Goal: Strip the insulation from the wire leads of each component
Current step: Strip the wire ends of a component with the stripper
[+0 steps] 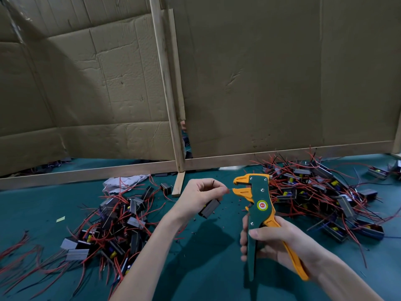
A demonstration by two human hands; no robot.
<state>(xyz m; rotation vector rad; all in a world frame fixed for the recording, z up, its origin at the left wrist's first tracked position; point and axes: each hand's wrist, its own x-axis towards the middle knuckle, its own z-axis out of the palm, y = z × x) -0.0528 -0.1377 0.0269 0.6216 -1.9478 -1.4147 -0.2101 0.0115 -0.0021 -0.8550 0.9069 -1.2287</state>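
My right hand (273,242) grips the handles of a green and orange wire stripper (259,205), held upright with its orange jaws pointing left. My left hand (201,195) pinches a thin wire lead whose tip reaches the lower jaw. A grey and black component (209,208) hangs below that hand on its leads. A short black lead sticks up above my left fingers.
Heaps of components with red and black leads lie on the green table (195,257) at the left (112,231) and at the right (321,192). Cardboard panels (260,83) on wooden strips wall off the back. Crumpled paper (123,181) lies behind the left heap. Insulation bits dot the table.
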